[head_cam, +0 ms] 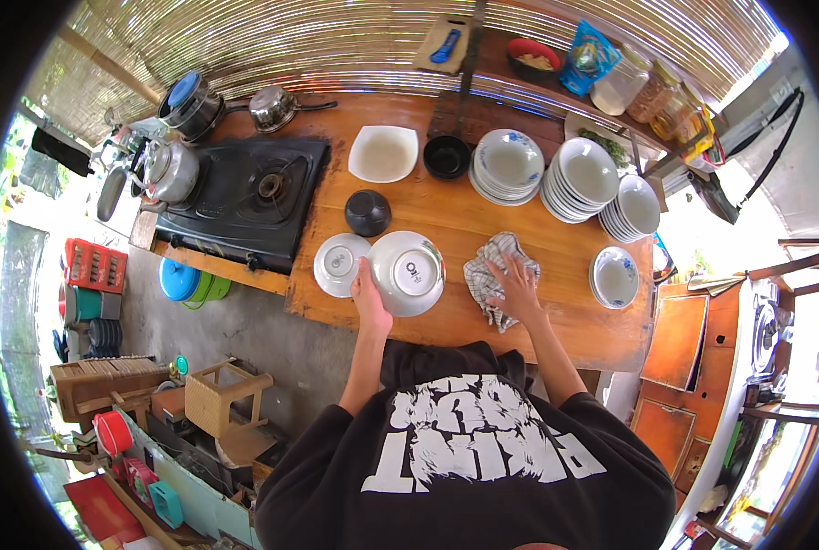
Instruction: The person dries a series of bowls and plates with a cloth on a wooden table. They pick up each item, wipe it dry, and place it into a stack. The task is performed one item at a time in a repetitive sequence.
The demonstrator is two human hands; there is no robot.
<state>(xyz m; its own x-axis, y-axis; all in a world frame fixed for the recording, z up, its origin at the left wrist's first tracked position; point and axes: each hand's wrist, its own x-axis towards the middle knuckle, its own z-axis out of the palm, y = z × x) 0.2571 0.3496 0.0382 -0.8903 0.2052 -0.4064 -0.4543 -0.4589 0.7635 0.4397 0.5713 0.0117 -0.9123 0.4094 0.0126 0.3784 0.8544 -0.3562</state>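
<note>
My left hand [370, 300] grips the left edge of a white bowl [407, 273], whose underside with its foot ring and printed mark faces up. Partly behind that hand, a small white plate [339, 264] lies bottom up on the wooden table [444, 213]. My right hand [516, 287] is spread over a crumpled checked cloth [486, 271], fingers apart and touching it on the tabletop. Just beyond the bowl sits a dark bowl [367, 213] turned upside down. To the right of the cloth stand small white bowls with blue flowers [614, 277], nested together.
Stacks of white plates [509, 161] and bowls [583, 172] line the back right, near a black bowl [446, 157] and a square white dish [383, 154]. A black gas stove [251, 199] with a kettle [170, 172] stands left. A shelf [499, 75] with jars overhangs the back.
</note>
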